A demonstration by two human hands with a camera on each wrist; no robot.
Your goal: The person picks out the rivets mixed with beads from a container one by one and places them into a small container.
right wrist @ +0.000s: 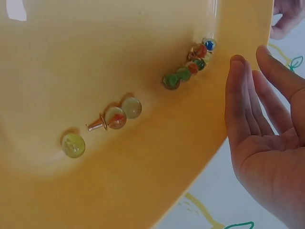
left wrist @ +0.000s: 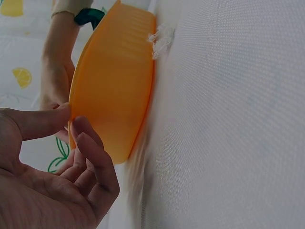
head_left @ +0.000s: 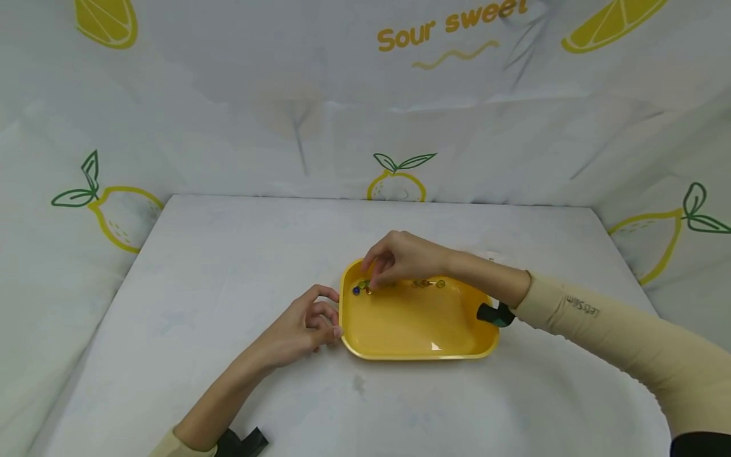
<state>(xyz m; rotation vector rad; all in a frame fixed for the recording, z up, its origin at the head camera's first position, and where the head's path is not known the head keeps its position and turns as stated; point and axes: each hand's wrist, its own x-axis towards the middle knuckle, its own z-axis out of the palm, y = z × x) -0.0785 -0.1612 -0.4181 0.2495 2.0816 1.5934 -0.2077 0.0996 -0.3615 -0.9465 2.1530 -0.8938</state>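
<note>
A yellow plastic tray (head_left: 417, 324) stands on the white table. My left hand (head_left: 305, 324) is at its left end, thumb on the rim and bent fingers against the outer wall; the left wrist view shows this pinch on the tray's edge (left wrist: 114, 71). Over the tray's far left part is my right hand (head_left: 400, 257), fingers pointing down and nothing visible between them in the right wrist view. Glass marbles lie along the far side: a yellowish marble (right wrist: 74, 145), a clear one with red (right wrist: 115, 117), and a green and blue cluster (right wrist: 193, 67). A small pin-shaped piece (right wrist: 97, 124) lies among them.
A white cloth with printed lemons (head_left: 396, 187) hangs behind and beside the table (head_left: 228, 254). Loose white threads (left wrist: 162, 40) lie by the tray's base. Dark straps (head_left: 495, 314) sit at both wrists.
</note>
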